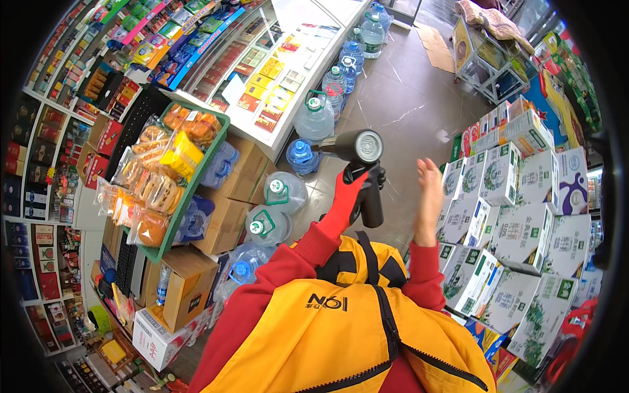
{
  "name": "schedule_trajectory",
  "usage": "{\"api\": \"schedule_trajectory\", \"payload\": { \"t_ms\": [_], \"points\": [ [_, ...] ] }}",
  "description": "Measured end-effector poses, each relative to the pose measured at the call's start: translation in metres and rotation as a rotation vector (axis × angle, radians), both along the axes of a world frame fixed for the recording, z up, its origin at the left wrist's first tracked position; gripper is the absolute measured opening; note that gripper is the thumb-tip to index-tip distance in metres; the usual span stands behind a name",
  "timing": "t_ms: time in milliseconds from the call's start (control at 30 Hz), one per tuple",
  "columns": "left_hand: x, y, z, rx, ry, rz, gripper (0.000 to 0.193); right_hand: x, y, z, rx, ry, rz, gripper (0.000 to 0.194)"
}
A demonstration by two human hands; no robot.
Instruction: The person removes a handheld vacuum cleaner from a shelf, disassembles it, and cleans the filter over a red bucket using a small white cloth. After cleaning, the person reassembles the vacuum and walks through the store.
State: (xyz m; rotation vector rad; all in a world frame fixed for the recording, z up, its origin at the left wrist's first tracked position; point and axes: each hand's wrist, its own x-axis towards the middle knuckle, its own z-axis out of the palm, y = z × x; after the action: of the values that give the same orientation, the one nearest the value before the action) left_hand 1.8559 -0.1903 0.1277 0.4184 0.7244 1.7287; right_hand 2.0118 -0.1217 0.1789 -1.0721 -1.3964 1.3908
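Observation:
My left hand (pixel 350 189) wears a red glove with a black palm. It grips the handle of a black handheld device (pixel 361 145) shaped like a hair dryer. The narrow nozzle points left, above the large water bottles, and the round rear cap faces up toward me. My bare right hand (pixel 428 191) is raised to the right of the device, apart from it, with its fingers extended and nothing in it. Below both hands is a yellow and black bag or garment part (pixel 361 258) at my waist, partly hidden by my yellow vest (pixel 334 339).
Large water bottles (pixel 314 115) line the glass display counter (pixel 290 29). A green basket (pixel 194 191) of packaged bread stands left, by cardboard boxes (pixel 221 221). Stacked white cartons (pixel 521 231) flank me on the right. Farther off, a wheeled bin stand (pixel 484 59) stands on the tiled floor (pixel 393 98).

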Motion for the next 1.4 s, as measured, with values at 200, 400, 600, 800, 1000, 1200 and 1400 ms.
{"api": "schedule_trajectory", "payload": {
  "t_ms": [200,400,600,800,1000,1200,1400],
  "points": [
    [-0.033,0.032,-0.008,-0.210,0.345,0.295,0.040,-0.069,0.016,-0.022,-0.180,-0.021,0.349,0.057],
    [-0.072,0.052,-0.013,-0.222,0.290,0.419,0.041,-0.117,0.074,-0.030,-0.237,-0.016,0.623,0.046],
    [-0.090,0.088,-0.002,-0.180,0.167,0.638,0.029,-0.172,0.132,-0.027,-0.474,0.047,0.836,0.048],
    [-0.081,0.120,0.002,-0.307,0.524,0.818,0.035,-0.185,0.189,-0.031,-0.545,0.073,1.229,0.042],
    [-0.074,0.122,-0.008,-0.409,0.374,0.643,0.034,-0.185,0.208,-0.044,-0.610,0.292,1.393,0.053],
    [-0.066,0.092,-0.030,-0.336,0.285,0.723,0.046,-0.188,0.229,-0.047,-0.678,0.330,1.433,0.048],
    [-0.050,0.069,-0.029,-0.436,0.285,0.927,0.049,-0.210,0.237,-0.051,-0.697,0.217,1.423,0.034]
  ]
}}
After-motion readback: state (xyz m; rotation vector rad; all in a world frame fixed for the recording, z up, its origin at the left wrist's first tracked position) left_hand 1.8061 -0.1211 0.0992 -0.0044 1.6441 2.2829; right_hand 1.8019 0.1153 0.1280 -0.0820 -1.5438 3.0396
